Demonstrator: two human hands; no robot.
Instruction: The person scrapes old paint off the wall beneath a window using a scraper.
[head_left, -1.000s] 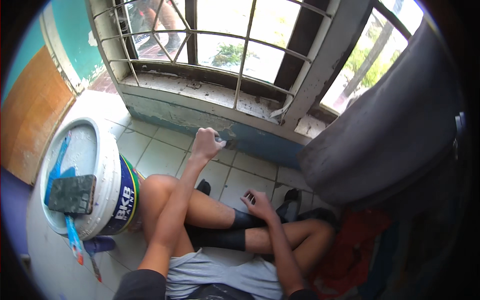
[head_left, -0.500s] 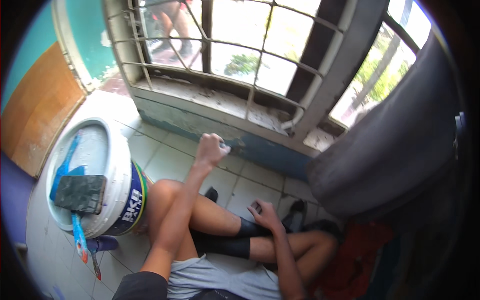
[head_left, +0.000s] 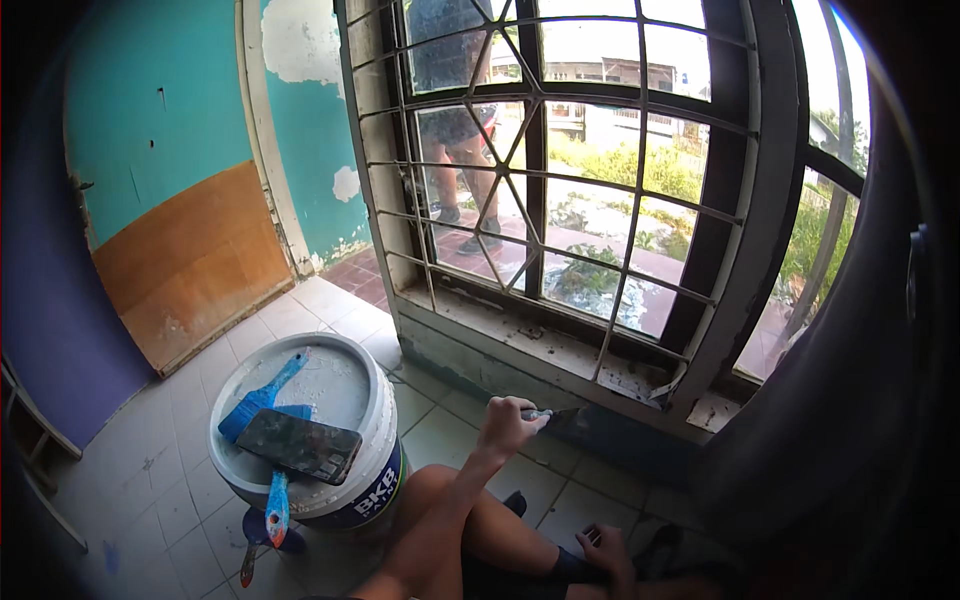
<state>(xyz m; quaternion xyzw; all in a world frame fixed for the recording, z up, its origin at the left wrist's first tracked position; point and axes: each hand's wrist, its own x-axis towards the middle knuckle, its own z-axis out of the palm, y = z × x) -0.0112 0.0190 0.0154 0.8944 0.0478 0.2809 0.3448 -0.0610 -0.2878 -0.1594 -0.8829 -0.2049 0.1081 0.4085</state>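
Near right, the right hand [head_left: 603,550] rests curled by the shin [head_left: 530,550], though I cannot tell whether it holds anything; near left, a dark phone [head_left: 300,445] lies across blue brushes [head_left: 262,398] on the white bucket [head_left: 382,430], and a bump from the knee [head_left: 432,490] could tip it off; farther, the left hand [head_left: 507,425] pinches a scraper-like tool [head_left: 537,413] at the low wall [head_left: 460,365], where a slip could scrape the close-set knuckles.

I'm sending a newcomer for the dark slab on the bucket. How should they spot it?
Find the big white bucket left of the person's left hand. On its lid lie blue brushes, with the slab across them. It alone there is flat, dark and rectangular.
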